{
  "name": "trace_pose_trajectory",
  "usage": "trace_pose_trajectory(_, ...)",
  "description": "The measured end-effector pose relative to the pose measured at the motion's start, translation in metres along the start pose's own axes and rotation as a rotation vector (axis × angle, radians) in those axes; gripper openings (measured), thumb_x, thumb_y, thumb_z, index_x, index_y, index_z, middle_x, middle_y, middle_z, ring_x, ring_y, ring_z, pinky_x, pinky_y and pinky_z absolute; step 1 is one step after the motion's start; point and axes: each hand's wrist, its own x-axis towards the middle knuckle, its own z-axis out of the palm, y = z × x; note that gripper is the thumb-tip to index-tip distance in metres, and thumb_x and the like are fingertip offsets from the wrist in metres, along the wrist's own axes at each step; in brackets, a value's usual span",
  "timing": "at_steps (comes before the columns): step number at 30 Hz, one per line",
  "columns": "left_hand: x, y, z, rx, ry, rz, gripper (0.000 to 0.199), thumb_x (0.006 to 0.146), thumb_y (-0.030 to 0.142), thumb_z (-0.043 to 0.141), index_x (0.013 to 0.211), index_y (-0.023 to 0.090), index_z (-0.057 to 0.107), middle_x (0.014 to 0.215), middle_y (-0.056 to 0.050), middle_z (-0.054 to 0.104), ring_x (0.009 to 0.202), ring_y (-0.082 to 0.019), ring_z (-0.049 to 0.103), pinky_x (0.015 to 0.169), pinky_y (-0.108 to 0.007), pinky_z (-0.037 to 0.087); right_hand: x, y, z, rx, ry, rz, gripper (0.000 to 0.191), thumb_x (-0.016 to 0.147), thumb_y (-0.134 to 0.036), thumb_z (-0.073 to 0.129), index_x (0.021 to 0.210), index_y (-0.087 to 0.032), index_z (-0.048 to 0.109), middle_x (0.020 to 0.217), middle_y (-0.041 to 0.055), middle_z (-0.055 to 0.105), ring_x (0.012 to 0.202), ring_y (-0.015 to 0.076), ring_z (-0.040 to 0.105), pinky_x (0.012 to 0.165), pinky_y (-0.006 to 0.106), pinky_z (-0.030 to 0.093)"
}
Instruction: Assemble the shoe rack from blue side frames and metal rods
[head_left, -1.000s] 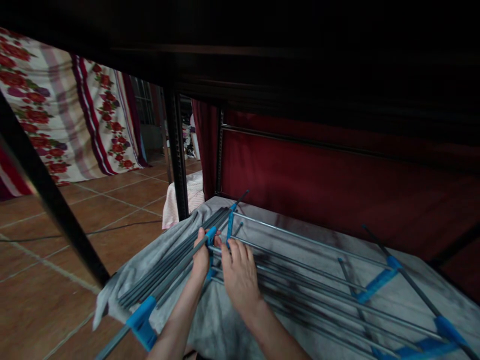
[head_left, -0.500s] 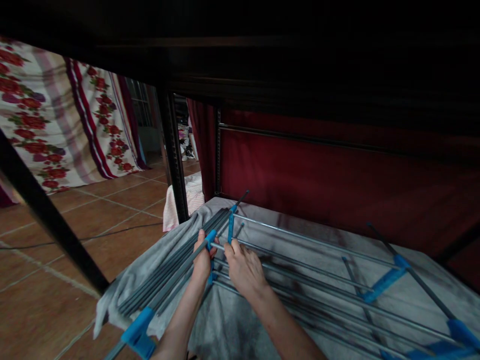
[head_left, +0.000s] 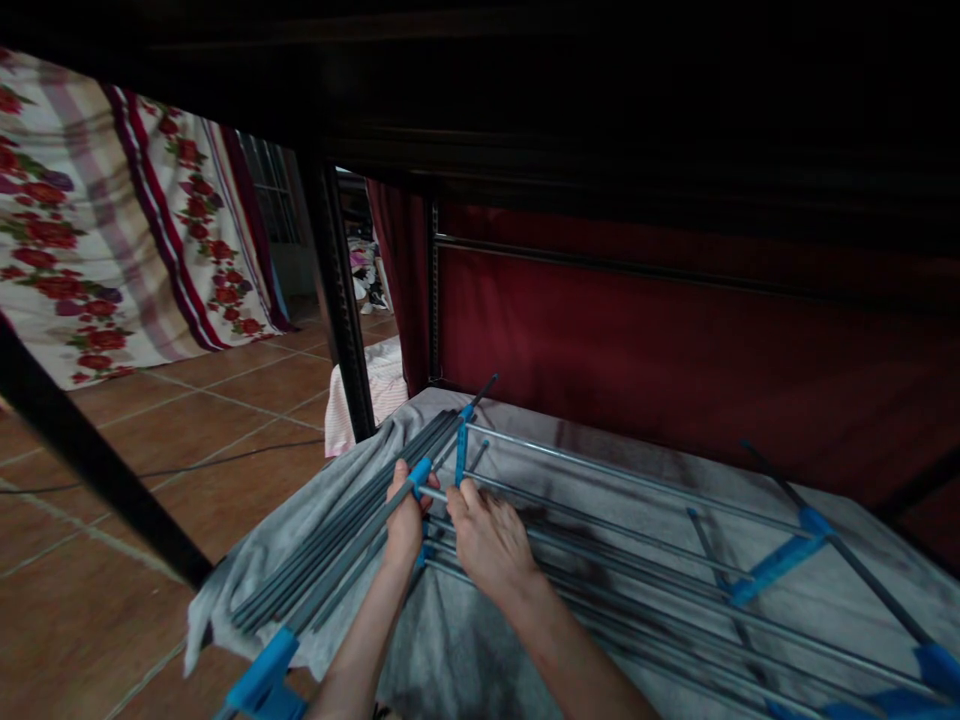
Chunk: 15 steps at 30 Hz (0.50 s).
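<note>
A partly assembled rack of grey metal tubes and blue plastic connectors lies on a grey cloth (head_left: 442,650). My left hand (head_left: 406,510) is closed around a blue connector (head_left: 421,476) at the end of a long grey tube. Just to its right, my right hand (head_left: 487,525) grips a thin metal tube (head_left: 433,492) whose end meets that connector. Beyond the hands stands another blue connector piece (head_left: 461,450), joined to a long crossbar (head_left: 585,462). A bundle of loose grey tubes (head_left: 337,525) rests left of my left hand.
A larger blue bracket (head_left: 262,680) sits at the lower left, and more blue connectors (head_left: 780,568) are at the right. Black metal posts (head_left: 345,300) and a dark shelf overhead frame the space. Behind hangs a dark red curtain (head_left: 637,350); a cable (head_left: 187,467) crosses the tiled floor.
The view has shifted slightly. Both hands keep their hold on the connector and tube, with hardly any visible movement between them.
</note>
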Motion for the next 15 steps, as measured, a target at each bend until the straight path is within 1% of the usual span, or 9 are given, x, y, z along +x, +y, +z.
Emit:
trace_pose_trajectory(3,-0.004,0.003,0.001,0.017,0.01,0.013,0.047,0.078,0.064,0.049,0.073,0.018,0.06,0.067,-0.002,0.063,0.061,-0.016,0.059,0.056,-0.024,0.046,0.001,0.0,0.001,0.016,-0.005,0.011,0.031,0.098,-0.016,0.03,0.119,-0.021,0.053,0.109,0.0071,0.061,0.085,0.0183,0.063,0.068,0.03,0.048)
trace_pose_trajectory(5,-0.006,0.005,0.003,0.049,-0.003,0.035,0.048,0.079,0.064,0.047,0.07,0.018,0.059,0.066,-0.002,0.062,0.06,-0.016,0.058,0.055,-0.024,0.046,0.001,-0.001,0.001,0.033,0.0,0.019,0.03,0.098,-0.016,0.031,0.117,-0.021,0.054,0.107,0.0066,0.062,0.086,0.0181,0.063,0.069,0.029,0.047)
trace_pose_trajectory(8,-0.006,0.007,0.004,0.066,-0.014,0.026,0.05,0.079,0.065,0.045,0.068,0.018,0.058,0.063,-0.003,0.062,0.057,-0.016,0.057,0.051,-0.024,0.043,0.001,0.0,0.001,0.068,0.005,0.016,0.029,0.097,-0.015,0.032,0.114,-0.021,0.055,0.106,0.006,0.063,0.085,0.0178,0.063,0.069,0.029,0.047)
trace_pose_trajectory(11,-0.006,0.011,0.001,0.08,-0.013,0.019,0.051,0.078,0.065,0.045,0.069,0.017,0.057,0.062,-0.003,0.062,0.058,-0.016,0.058,0.051,-0.024,0.044,0.002,0.001,0.002,0.086,0.013,0.017,0.028,0.096,-0.016,0.034,0.114,-0.021,0.055,0.106,0.0052,0.064,0.083,0.0186,0.064,0.069,0.031,0.049)
trace_pose_trajectory(14,-0.009,0.018,0.001,0.158,0.022,0.048,0.046,0.085,0.057,0.038,0.072,0.016,0.055,0.061,-0.001,0.06,0.056,-0.016,0.056,0.05,-0.026,0.046,0.003,0.001,0.0,0.084,0.033,0.004,0.026,0.095,-0.019,0.037,0.112,-0.018,0.056,0.105,0.0046,0.064,0.079,0.0186,0.064,0.066,0.031,0.05)
trace_pose_trajectory(15,-0.011,0.02,0.005,0.197,0.066,0.088,0.043,0.089,0.052,0.036,0.073,0.016,0.054,0.06,0.0,0.058,0.054,-0.015,0.055,0.05,-0.026,0.046,0.004,0.001,-0.001,0.08,0.042,-0.011,0.025,0.095,-0.02,0.037,0.111,-0.018,0.056,0.104,0.0045,0.065,0.077,0.0183,0.063,0.064,0.03,0.05)
